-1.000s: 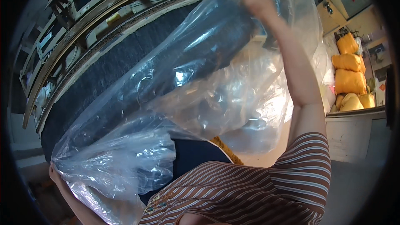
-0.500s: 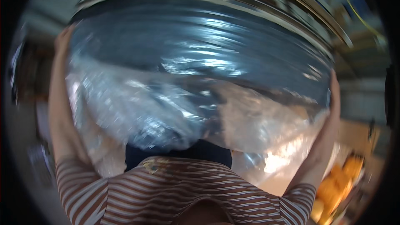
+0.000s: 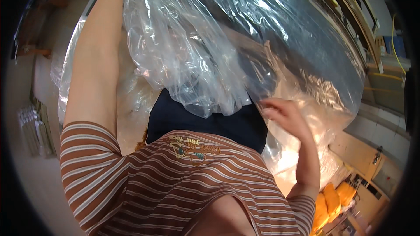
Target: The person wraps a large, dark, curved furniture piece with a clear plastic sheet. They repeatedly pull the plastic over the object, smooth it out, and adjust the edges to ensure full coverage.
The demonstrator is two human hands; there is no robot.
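Note:
A large dark, flat thing point(image 3: 302, 48) in glossy clear plastic film fills the space before me. Loose, crumpled film point(image 3: 183, 57) hangs from it toward my waist. My left arm stretches forward past the film's left side, and its hand lies beyond the upper edge of the picture. My right hand point(image 3: 282, 113) is in front of my waist, beside the film's lower edge. Its fingers are loosely bent and apart, slightly blurred, with nothing visible between them.
Long rails or beams point(image 3: 354, 22) run behind the wrapped thing at the upper right. A yellow cord point(image 3: 395, 46) hangs at the far right. Orange-yellow bundles point(image 3: 330, 205) lie at the lower right, near a light brown cabinet point(image 3: 356, 153). Slim stacked pieces point(image 3: 37, 131) stand at the left.
Both hands were at the wrapped thing's two sides. My left arm now reaches farther forward, its hand out of sight; my right hand has come in toward my waist. The view has turned.

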